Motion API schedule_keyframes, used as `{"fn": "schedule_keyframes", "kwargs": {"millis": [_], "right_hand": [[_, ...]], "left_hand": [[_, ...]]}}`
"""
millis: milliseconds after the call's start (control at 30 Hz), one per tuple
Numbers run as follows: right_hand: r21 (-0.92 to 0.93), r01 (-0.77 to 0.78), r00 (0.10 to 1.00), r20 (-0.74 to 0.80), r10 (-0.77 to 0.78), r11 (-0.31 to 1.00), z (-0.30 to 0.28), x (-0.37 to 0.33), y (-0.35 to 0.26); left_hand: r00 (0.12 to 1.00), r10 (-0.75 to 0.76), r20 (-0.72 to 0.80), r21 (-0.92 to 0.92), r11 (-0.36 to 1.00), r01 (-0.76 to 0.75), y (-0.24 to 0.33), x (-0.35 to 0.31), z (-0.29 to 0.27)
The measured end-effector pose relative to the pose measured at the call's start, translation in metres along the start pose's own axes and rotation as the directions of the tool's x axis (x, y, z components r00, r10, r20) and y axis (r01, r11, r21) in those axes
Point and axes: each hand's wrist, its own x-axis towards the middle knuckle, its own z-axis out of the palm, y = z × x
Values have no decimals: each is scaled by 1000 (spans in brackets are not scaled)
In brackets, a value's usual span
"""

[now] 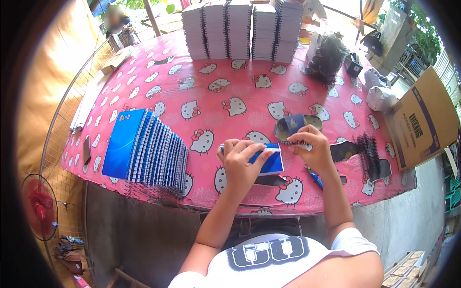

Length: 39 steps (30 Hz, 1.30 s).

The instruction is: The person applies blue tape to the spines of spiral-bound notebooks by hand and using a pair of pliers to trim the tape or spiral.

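Observation:
My left hand (242, 161) is closed over a small blue notebook (272, 165), thumb and fingers pressing its upper edge above the pink table. Just right of it, my right hand (312, 146) has thumb and index finger pinched together. Something thin and dark shows by those fingertips, too small to name. Beyond the right hand lies a cut-open blue and grey container (297, 120) on its side. Under my right wrist rests a blue-handled tool (316, 178), partly hidden by the arm.
At left, blue spiral notebooks (156, 153) stand in a slanting row. Tall stacks of spiral-bound pads (216, 31) line the far edge. Black wire coils (369, 156) lie at right, beside a cardboard box (425, 120). A red fan (41, 206) stands lower left.

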Motion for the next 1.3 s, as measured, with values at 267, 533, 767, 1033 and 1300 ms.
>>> {"fn": "schedule_keyframes", "kwargs": {"millis": [267, 533, 767, 1033, 1300], "right_hand": [[306, -211, 910, 409, 72, 928, -9, 11, 14], [-21, 32, 982, 184, -27, 999, 10, 0, -8], [-131, 142, 974, 197, -115, 981, 19, -2, -14], [-202, 170, 985, 70, -159, 964, 26, -1, -35], [-376, 297, 950, 27, -310, 878, 40, -5, -33]], "left_hand": [[1000, 8, -16, 17, 1000, -8, -1, -2, 2], [1000, 5, -6, 13, 1000, -5, -2, -5, 1], [999, 20, 24, 33, 999, -21, -6, -8, -2], [999, 21, 32, 54, 998, -22, -4, -10, -3], [999, 15, 30, 78, 997, -17, 1, -9, -5]]}}
